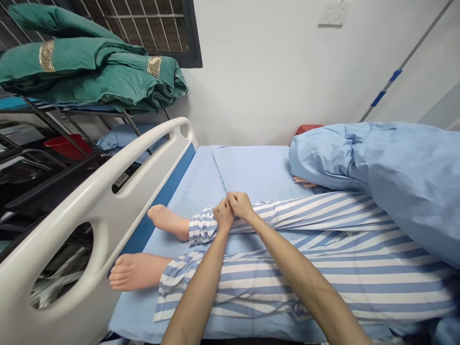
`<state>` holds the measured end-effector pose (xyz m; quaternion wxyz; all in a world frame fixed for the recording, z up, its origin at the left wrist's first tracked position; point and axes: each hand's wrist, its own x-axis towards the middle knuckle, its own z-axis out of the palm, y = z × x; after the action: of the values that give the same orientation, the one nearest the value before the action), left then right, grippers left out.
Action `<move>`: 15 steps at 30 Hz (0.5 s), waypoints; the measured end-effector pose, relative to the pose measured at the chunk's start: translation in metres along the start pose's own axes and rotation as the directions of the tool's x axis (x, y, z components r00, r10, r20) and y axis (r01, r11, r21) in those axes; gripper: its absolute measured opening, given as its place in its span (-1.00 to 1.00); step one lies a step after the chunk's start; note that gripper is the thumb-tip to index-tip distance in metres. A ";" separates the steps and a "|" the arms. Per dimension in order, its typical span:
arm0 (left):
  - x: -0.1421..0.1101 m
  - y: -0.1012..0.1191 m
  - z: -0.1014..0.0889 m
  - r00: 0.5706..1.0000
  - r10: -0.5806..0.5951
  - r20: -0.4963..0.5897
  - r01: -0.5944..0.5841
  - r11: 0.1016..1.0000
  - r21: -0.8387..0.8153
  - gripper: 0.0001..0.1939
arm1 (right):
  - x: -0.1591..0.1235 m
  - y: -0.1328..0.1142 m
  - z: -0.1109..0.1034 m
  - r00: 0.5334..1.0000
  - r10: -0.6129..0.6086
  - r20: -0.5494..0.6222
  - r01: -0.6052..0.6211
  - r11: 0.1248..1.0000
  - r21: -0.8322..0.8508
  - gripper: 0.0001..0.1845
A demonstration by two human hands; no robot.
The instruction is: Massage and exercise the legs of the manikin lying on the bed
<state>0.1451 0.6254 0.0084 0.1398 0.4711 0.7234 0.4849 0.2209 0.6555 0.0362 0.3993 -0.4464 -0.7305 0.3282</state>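
Note:
My left hand (224,213) and my right hand (240,205) are side by side above the far leg of the striped trousers (305,211). Both are closed in fists on the edge of a light blue bed sheet (251,167). A taut fold runs from the fists to the far side of the bed. The sheet within my fingers is hidden. Beneath my forearms lies a figure, perhaps a manikin, with a bare far foot (168,221) and near foot (138,271) pointing toward the footboard (108,177).
A bunched blue quilt (388,163) covers the figure's upper part at right, with a hand (304,182) showing under its edge. Folded green bedding (89,72) lies on a rack at the left. A red basin (68,145) stands below it. A wall (258,72) borders the far side.

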 end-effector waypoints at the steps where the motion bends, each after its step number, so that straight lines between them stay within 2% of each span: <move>1: 0.000 0.000 0.001 1.000 0.008 0.007 -0.009 1.000 0.018 -0.62 | -0.001 0.002 -0.005 1.000 -0.003 -0.024 0.002 0.999 -0.032 -0.51; 3: -0.001 -0.001 0.003 1.000 0.022 0.007 -0.023 0.999 0.041 -0.60 | -0.006 0.009 -0.010 0.997 0.028 -0.076 -0.035 0.995 -0.089 -0.51; 6: -0.001 -0.002 0.005 0.999 0.034 0.010 -0.034 0.998 0.060 -0.60 | -0.013 0.023 -0.009 0.994 0.059 -0.094 -0.070 0.990 -0.123 -0.52; 11: 0.004 0.007 0.006 1.000 0.025 0.018 -0.024 0.998 -0.052 -0.61 | -0.014 0.030 -0.005 0.984 0.066 -0.168 -0.059 0.997 0.045 -0.48; 13: 0.005 0.016 0.012 0.999 0.028 -0.019 -0.030 0.993 -0.118 -0.61 | -0.012 0.030 -0.006 0.977 0.082 -0.195 -0.059 0.991 0.120 -0.47; 15: 0.003 0.023 0.022 0.998 0.036 -0.046 -0.041 0.994 -0.103 -0.62 | -0.012 0.032 -0.006 0.971 0.103 -0.215 -0.063 0.981 0.185 -0.48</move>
<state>0.1708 0.6423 0.0180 0.1388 0.4664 0.6908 0.5347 0.2422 0.6574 0.0091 0.5027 -0.4735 -0.6295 0.3561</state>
